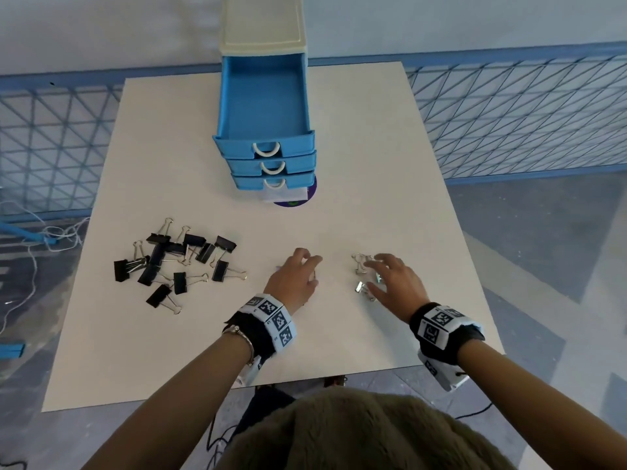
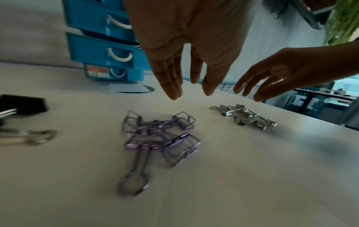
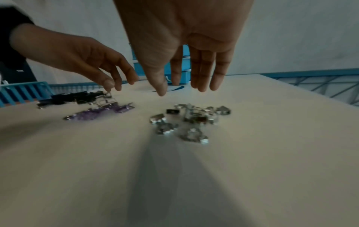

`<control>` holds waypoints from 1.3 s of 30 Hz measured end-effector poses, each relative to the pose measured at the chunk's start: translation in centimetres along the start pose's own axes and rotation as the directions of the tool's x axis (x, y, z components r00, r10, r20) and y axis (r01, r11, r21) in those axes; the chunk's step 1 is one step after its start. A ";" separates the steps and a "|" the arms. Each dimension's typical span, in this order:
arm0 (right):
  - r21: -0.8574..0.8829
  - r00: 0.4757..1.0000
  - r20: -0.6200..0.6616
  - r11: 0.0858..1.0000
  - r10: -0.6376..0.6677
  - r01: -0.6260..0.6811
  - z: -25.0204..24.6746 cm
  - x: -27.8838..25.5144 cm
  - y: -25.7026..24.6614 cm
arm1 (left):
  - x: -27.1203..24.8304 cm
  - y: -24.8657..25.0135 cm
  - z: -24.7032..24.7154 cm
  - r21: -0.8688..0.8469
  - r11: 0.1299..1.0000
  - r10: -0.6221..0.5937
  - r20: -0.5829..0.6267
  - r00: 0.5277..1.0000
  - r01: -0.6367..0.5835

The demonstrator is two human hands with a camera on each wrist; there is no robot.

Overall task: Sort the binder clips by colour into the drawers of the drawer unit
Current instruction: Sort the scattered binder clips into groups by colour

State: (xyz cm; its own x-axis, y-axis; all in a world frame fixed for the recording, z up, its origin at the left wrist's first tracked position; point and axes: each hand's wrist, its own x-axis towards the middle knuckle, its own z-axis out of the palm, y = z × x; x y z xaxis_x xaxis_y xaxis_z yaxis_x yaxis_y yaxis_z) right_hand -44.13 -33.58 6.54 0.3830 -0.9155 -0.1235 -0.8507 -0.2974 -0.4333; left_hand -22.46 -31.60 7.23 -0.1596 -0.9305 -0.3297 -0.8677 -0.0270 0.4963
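Note:
The blue drawer unit (image 1: 263, 96) stands at the table's far middle, its top drawer pulled out and empty. Several black binder clips (image 1: 176, 262) lie in a pile at the left. My left hand (image 1: 305, 266) hovers, fingers straight, over a small heap of purple wire clips (image 2: 161, 138) and holds nothing. My right hand (image 1: 380, 273) is spread open just above several silver clips (image 1: 363, 276), which show more plainly in the right wrist view as a loose cluster of silver clips (image 3: 194, 121). The head view hides the purple clips under my left hand.
The white table (image 1: 373, 205) ends close to my body. A purple disc and a paper label (image 1: 295, 198) lie under the unit's front. Blue mesh fencing (image 1: 509, 113) runs behind the table, and cables (image 1: 51, 232) lie on the floor at left.

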 end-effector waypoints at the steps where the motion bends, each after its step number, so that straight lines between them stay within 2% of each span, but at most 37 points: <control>1: -0.016 0.999 0.029 0.999 0.038 -0.038 -0.4 -0.1 0.9 | 0.5 0.9 0.4 0.014 1.000 0.020 0.030 0.999 -0.020; 5: -0.100 0.987 0.131 0.992 0.093 -0.080 -1.3 -0.6 3.8 | 2.3 4.0 2.4 0.076 0.995 0.054 0.128 0.990 -0.064; 9: -0.146 0.966 0.224 0.985 0.127 -0.095 -1.4 -0.1 5.0 | 3.6 5.5 4.2 0.059 0.998 -0.003 0.146 0.989 -0.006; 12: -0.107 0.966 0.235 0.991 0.102 -0.079 -1.1 0.3 5.2 | 4.2 5.8 4.8 0.036 0.998 -0.059 0.125 0.990 0.055; 18: 0.015 0.972 0.225 0.998 0.062 -0.067 -0.4 0.8 5.1 | 4.9 6.1 5.3 0.059 0.995 -0.086 0.126 0.988 0.079; 23: 0.048 0.973 0.227 0.997 0.048 -0.060 -0.1 1.2 5.1 | 5.5 6.5 5.6 0.055 0.993 -0.110 0.124 0.986 0.104; 27: 0.059 0.984 0.165 0.995 0.064 -0.075 -0.6 0.6 6.0 | 5.5 6.6 5.3 0.045 0.993 -0.114 0.082 0.990 0.111; 32: 0.139 0.987 0.014 0.977 0.158 -0.159 -1.8 -2.2 8.9 | 6.2 7.0 4.2 -0.031 0.999 -0.041 -0.005 0.999 0.040; 36: 0.233 0.953 -0.098 0.938 0.286 -0.258 -2.9 -5.6 12.0 | 7.3 7.3 3.9 0.031 0.999 0.016 -0.002 1.000 -0.016; 39: 0.261 0.894 -0.197 0.900 0.403 -0.348 -3.6 -9.1 14.4 | 7.9 7.3 4.0 0.145 0.987 0.065 0.072 0.995 -0.075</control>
State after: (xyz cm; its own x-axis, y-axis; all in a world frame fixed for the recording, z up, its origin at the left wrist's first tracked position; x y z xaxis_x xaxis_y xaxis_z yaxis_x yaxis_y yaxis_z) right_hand -61.16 -30.56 4.64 -0.0714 -0.9914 -0.1092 -0.8055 0.1219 -0.5799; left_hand -31.97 -37.69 5.03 -0.2490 -0.9016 -0.3536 -0.9123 0.0958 0.3983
